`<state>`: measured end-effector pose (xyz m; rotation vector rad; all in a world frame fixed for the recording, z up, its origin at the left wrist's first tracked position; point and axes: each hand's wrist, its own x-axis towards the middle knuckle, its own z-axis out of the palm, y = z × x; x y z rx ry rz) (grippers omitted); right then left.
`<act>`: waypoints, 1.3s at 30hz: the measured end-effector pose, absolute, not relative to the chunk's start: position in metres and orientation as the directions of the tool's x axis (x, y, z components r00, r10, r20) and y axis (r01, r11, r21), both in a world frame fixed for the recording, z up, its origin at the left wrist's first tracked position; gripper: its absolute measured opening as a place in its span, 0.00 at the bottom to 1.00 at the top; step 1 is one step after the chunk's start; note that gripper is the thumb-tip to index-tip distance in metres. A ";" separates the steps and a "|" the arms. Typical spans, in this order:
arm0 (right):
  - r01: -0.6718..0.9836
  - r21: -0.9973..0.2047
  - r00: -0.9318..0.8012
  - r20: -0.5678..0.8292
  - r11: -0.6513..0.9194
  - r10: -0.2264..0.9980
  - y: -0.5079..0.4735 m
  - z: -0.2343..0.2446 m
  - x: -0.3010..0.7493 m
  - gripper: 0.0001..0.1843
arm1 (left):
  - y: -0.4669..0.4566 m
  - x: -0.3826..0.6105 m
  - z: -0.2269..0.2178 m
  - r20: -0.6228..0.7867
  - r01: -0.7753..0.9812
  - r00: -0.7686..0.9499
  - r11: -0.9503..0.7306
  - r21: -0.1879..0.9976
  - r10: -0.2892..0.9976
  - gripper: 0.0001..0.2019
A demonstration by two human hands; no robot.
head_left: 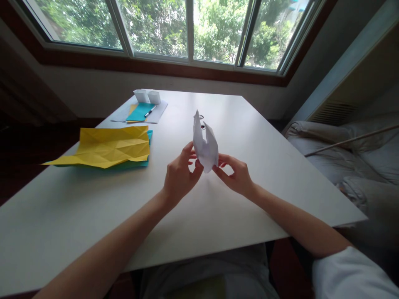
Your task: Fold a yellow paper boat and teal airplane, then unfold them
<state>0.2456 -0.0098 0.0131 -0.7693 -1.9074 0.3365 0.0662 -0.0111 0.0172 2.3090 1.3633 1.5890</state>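
Observation:
A folded white paper piece (204,143) with two pointed tips stands upright in the air above the white table (93,216). My left hand (180,176) pinches its lower left side with thumb and fingers. My right hand (235,174) pinches its lower right edge. Both hands are closed on the paper, a little above the table's middle.
A creased yellow sheet (109,145) lies over a teal sheet (137,163) at the left. Further back are a teal sheet (141,111) on white paper, a pen (150,111) and two small white paper boxes (147,96). A couch with grey bedding (352,153) stands at the right.

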 end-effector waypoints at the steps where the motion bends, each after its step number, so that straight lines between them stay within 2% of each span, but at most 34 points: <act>1: 0.370 -0.530 -0.284 0.718 0.763 0.636 -0.011 0.014 0.245 0.17 | -0.011 0.067 0.016 0.746 0.644 0.109 -0.618 0.450 0.657 0.27; 3: 0.384 -0.508 -0.275 0.734 0.771 0.621 -0.012 0.014 0.243 0.18 | -0.010 0.068 0.015 0.742 0.653 0.120 -0.615 0.441 0.660 0.32; 6: 0.402 -0.484 -0.268 0.750 0.777 0.605 -0.014 0.014 0.241 0.18 | -0.011 0.071 0.015 0.695 0.646 0.096 -0.576 0.501 0.712 0.34; 10: 0.404 -0.467 -0.300 0.745 0.787 0.596 -0.016 0.013 0.237 0.17 | -0.014 0.074 0.017 0.622 0.649 0.052 -0.500 0.574 0.781 0.31; 16: 0.446 -0.487 -0.298 0.710 0.750 0.638 -0.016 0.015 0.235 0.15 | -0.014 0.073 0.020 0.595 0.638 0.060 -0.489 0.595 0.801 0.24; 20: 0.468 -0.540 -0.219 0.696 0.700 0.684 -0.011 0.018 0.238 0.14 | -0.011 0.072 0.021 0.597 0.697 0.029 -0.445 0.563 0.802 0.19; 28: 0.456 -0.693 -0.074 0.596 0.559 0.800 -0.002 0.014 0.241 0.11 | -0.012 0.073 0.027 0.549 0.606 -0.006 -0.434 0.667 0.836 0.11; 30: 0.433 -0.723 -0.055 0.575 0.538 0.817 0.000 0.013 0.241 0.12 | -0.011 0.073 0.027 0.546 0.600 -0.006 -0.434 0.672 0.838 0.11; 35: 0.370 -0.743 -0.018 0.595 0.558 0.803 0.000 0.016 0.242 0.22 | -0.013 0.073 0.026 0.551 0.613 0.021 -0.446 0.653 0.834 0.12; 39: 0.465 -0.678 -0.052 0.621 0.569 0.782 -0.003 0.022 0.246 0.15 | -0.017 0.074 0.024 0.571 0.590 0.092 -0.507 0.628 0.815 0.19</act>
